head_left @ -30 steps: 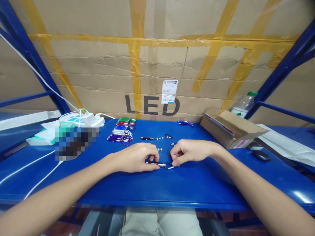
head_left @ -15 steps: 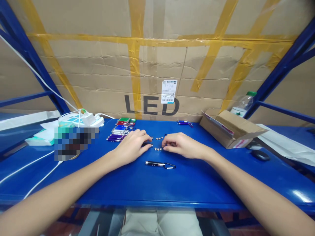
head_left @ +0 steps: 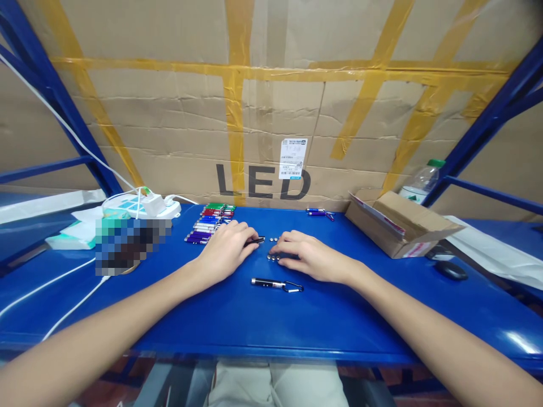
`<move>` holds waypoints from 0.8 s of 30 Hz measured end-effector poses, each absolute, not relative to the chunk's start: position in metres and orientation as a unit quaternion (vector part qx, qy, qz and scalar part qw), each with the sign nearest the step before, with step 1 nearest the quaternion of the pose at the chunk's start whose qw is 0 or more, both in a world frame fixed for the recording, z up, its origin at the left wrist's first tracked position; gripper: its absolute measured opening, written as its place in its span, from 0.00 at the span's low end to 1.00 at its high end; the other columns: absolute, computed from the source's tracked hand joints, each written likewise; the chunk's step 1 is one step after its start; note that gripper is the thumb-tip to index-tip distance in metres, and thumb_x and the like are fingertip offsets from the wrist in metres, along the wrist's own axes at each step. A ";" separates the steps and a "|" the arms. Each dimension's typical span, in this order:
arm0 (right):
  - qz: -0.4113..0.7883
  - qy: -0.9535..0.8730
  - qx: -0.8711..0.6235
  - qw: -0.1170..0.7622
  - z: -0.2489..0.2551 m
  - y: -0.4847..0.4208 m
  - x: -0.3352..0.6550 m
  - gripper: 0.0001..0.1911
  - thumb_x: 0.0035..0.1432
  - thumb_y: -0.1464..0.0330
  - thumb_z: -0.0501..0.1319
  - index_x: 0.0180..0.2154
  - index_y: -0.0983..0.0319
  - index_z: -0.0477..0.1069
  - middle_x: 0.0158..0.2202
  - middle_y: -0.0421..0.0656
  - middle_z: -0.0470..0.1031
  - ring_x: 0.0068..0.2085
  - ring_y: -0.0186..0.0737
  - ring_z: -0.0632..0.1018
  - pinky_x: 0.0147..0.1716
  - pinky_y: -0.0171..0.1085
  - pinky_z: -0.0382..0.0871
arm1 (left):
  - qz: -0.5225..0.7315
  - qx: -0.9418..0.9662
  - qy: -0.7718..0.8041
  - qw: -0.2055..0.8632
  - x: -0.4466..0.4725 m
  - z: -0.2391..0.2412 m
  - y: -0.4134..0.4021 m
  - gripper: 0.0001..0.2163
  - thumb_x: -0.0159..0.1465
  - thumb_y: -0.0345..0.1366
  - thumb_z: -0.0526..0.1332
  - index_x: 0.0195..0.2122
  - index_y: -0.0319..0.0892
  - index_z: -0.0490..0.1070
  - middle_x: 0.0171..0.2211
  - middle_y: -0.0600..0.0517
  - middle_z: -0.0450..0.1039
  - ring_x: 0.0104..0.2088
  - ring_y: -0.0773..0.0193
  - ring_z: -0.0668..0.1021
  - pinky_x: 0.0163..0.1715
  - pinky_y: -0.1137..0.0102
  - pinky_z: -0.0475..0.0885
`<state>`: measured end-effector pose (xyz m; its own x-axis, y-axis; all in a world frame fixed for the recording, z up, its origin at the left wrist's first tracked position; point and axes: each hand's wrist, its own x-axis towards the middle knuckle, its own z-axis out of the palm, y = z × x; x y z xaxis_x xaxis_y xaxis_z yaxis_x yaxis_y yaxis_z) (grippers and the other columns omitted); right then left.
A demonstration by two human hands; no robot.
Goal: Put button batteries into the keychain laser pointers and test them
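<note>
Though open — box (head_left: 419, 217) right of hands (head_left: 227, 249) (head_left: 314, 257)

On the glossy blue table (head_left: 271, 333), a slim black cylindrical penlight (head_left: 266, 282) lies before the small round silver discs (head_left: 268, 258). Colourful cylindrical penlights (head_left: 207, 221) lie behind and left; far right, a green-capped clear plastic bottle (head_left: 425, 180) stands behind an open brown cardboard box (head_left: 418, 215).

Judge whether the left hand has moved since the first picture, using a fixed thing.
Yes: against the LED lettering, the left hand has moved up the view, nearer the cardboard, and slightly left.
</note>
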<state>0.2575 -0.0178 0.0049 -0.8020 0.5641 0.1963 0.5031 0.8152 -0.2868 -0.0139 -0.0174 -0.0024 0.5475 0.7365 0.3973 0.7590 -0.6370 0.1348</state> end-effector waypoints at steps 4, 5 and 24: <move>0.104 -0.944 -0.279 0.143 0.003 -0.017 0.256 0.14 0.77 0.66 0.57 0.57 0.59 0.76 0.52 0.50 0.79 0.53 0.51 0.77 0.56 0.48 0.71 | -0.285 -0.851 -0.441 -0.024 -0.011 0.001 -0.019 0.06 0.73 0.39 0.65 0.45 0.45 0.78 0.42 0.49 0.81 0.43 0.53 0.79 0.46 0.60 0.72; 0.105 -0.944 -0.278 0.147 0.002 -0.017 0.256 0.14 0.77 0.66 0.57 0.58 0.59 0.76 0.52 0.50 0.79 0.53 0.50 0.77 0.57 0.48 0.70 | -0.296 -0.844 -0.446 -0.037 -0.010 0.001 -0.019 0.06 0.73 0.40 0.66 0.45 0.45 0.78 0.42 0.50 0.82 0.42 0.54 0.80 0.45 0.61 0.72; 0.290 -0.864 -0.357 0.205 -0.002 -0.011 0.253 0.11 0.64 0.76 0.63 0.47 0.61 0.73 0.37 0.40 0.81 0.35 0.37 0.79 0.38 0.35 0.72 | -0.343 -0.819 -0.441 -0.128 -0.004 0.003 -0.021 0.06 0.71 0.40 0.66 0.45 0.44 0.76 0.41 0.51 0.81 0.35 0.60 0.78 0.37 0.65 0.73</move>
<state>0.2526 -0.0111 -0.0019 -0.6613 0.7355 0.1473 0.4971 0.5768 -0.6482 -0.0036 -0.0212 0.0025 0.3746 0.8109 0.4495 0.6352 -0.5777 0.5127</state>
